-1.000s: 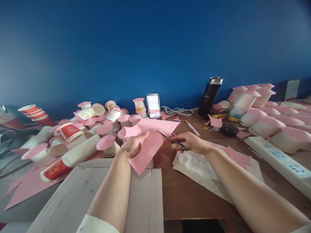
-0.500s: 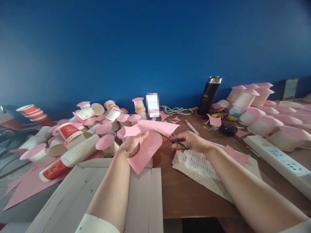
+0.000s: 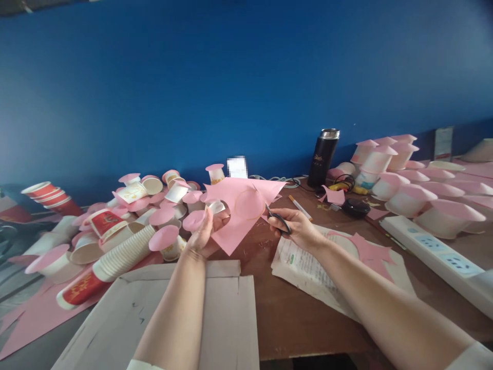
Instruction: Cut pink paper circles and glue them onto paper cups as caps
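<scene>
Pink paper (image 3: 235, 232) with 1 drawn circle (image 3: 248, 205) is held in the left hand (image 3: 203, 234) above the brown table (image 3: 300, 324), while the right hand (image 3: 297, 229) grips black-handled scissors (image 3: 285, 224) at the paper's right edge.

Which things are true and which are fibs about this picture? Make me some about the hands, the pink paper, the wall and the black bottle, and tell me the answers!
1. The right hand is holding scissors. True.
2. The left hand is holding the black bottle. False: it holds the pink paper, and the bottle stands near the wall.
3. A circle is drawn on the pink paper. True.
4. The wall is yellow. False: it is blue.
5. A white power strip lies on the right side of the table. True.
</scene>
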### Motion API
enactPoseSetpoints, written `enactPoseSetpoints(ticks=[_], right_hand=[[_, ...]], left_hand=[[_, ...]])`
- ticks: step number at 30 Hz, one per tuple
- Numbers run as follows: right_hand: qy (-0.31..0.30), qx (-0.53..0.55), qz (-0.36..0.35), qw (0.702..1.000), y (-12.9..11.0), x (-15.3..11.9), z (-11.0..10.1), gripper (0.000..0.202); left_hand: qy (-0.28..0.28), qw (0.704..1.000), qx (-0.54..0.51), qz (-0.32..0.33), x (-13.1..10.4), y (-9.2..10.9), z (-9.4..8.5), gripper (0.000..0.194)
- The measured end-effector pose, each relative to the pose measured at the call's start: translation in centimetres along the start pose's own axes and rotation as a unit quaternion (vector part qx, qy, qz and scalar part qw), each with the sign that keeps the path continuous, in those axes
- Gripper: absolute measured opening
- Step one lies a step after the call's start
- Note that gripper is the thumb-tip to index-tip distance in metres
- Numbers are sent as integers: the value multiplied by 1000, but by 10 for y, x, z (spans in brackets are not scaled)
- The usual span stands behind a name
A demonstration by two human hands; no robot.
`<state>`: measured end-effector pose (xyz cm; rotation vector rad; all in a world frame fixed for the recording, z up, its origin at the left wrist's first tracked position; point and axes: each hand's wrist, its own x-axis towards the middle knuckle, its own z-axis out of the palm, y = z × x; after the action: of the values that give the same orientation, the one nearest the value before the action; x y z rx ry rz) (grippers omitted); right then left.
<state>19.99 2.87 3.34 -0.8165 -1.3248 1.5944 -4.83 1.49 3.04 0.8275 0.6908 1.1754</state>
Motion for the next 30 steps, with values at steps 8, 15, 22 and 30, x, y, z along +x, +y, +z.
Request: enactPoseSetpoints(ticks=[8,15,22,30], right_hand=[[92,57,-43,993,6,0,12,44],[171,79,-55,981,7,2,21,41],[88,40,-85,992,28,3,35,31],[36,18,-46,998,41,4,42,39]], left_hand=[[-34,997,-49,51,-1,-7,20,81],[-47,990,-59,122,2,-32,63,52],[78,994,-23,74,13,-56,64,35],[158,976,-128,74,22,-52,56,27]])
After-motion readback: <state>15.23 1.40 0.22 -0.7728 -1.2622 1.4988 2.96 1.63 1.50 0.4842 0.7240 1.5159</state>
